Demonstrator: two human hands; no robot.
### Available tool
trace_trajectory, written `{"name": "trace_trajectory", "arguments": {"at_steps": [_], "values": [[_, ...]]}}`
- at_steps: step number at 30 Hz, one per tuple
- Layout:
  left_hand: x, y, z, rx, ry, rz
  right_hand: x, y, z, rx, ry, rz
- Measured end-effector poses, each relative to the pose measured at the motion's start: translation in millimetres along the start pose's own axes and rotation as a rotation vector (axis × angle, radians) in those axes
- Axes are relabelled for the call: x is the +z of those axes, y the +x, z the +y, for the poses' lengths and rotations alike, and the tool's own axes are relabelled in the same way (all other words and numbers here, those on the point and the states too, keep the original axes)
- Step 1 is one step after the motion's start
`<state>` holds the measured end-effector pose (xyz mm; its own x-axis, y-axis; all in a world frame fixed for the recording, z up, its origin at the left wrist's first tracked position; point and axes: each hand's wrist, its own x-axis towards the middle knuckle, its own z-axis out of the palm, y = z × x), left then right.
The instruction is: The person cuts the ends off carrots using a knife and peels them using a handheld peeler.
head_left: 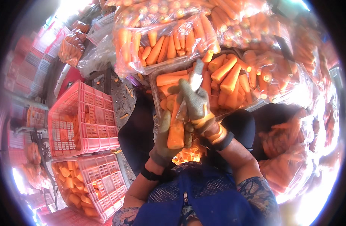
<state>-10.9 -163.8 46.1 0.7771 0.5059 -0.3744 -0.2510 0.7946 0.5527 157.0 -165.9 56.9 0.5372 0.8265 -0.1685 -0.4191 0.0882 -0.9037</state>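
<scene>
My left hand point(164, 141), in a dark knit work glove, holds a thick carrot point(176, 134) upright in front of my chest. My right hand point(195, 103), gloved the same way with orange bands at the wrist, grips a blurred metal blade tool point(197, 75), probably a knife, that points away from me. The right hand is close against the carrot's far part and hides some of it. Beyond the hands stands a crate point(153, 93) filled with loose carrots point(229, 76). Below the hands, orange peelings point(191, 154) lie between my legs.
Clear plastic bags of carrots point(167, 42) are stacked behind the crate, with more bagged carrots point(286, 158) at the right. On the left, one pink plastic crate point(98, 113) lies above another crate point(105, 183) holding cut carrot pieces point(74, 183). Scraps litter the ground point(122, 96).
</scene>
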Motion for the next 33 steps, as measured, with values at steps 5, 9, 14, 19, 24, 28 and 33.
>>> {"name": "trace_trajectory", "arguments": {"at_steps": [5, 9, 14, 19, 24, 28, 33], "values": [[34.3, -18.8, 10.4, -0.18, 0.033, 0.081, -48.5, 75.5, 43.7, -0.154, 0.23, 0.079], [22.0, -23.8, 14.1, -0.032, 0.141, -0.128, -75.1, 95.8, 34.5, -0.177, 0.073, 0.127], [7.6, -3.7, 15.0, -0.005, -0.11, -0.059, -50.8, 34.6, 10.0, -0.113, 0.203, 0.134], [13.0, 1.0, 4.1, -0.037, -0.198, -0.034, -45.0, 1.4, -16.6, -0.19, 0.197, 0.151], [32.0, 8.0, -4.3, 0.013, -0.122, 0.021, -37.3, -33.8, -33.5, -0.172, 0.08, -0.068], [16.2, -9.2, -12.7, 0.028, 0.015, -0.145, 3.9, -50.7, -36.6, 0.058, -0.046, -0.173], [3.6, -62.1, 13.8, 0.286, 0.361, -0.124, -12.1, -10.9, 8.2, 0.049, 0.014, -0.142]]}}
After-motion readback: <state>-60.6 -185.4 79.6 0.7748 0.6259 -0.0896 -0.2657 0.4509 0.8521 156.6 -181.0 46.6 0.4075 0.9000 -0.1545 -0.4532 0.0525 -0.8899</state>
